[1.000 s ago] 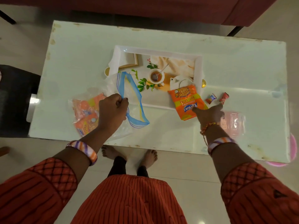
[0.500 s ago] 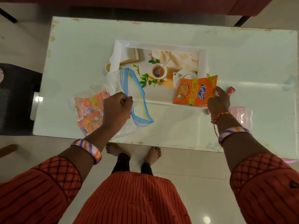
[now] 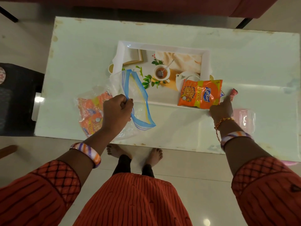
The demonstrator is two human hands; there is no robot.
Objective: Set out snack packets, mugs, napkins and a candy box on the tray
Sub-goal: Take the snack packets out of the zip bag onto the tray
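Note:
A white-rimmed tray (image 3: pixel 162 46) with a printed tea picture lies mid-table. An orange snack packet (image 3: pixel 199 94) lies sideways over its front right corner, partly on the rim. My right hand (image 3: pixel 221 110) sits at the packet's right front corner, index finger stretched toward a red wrapped candy (image 3: pixel 233 94); a blue candy (image 3: pixel 221 94) peeks out behind the packet. My left hand (image 3: pixel 118 110) is closed on the blue zip edge of a clear zip bag (image 3: pixel 140 97). Two more orange packets (image 3: pixel 91 110) lie inside that bag.
A pink see-through plastic box (image 3: pixel 244 118) lies on the table (image 3: pixel 179 131) right of my right wrist. The table is glass-topped, and my bare feet show at its near edge. A black chair (image 3: pixel 16 101) stands to the left and a maroon sofa (image 3: pixel 162 4) beyond the table.
My right hand lifted the orange packet from the table in front of the tray, turned it sideways and laid it on the tray's front right corner. My left hand kept its grip on the bag.

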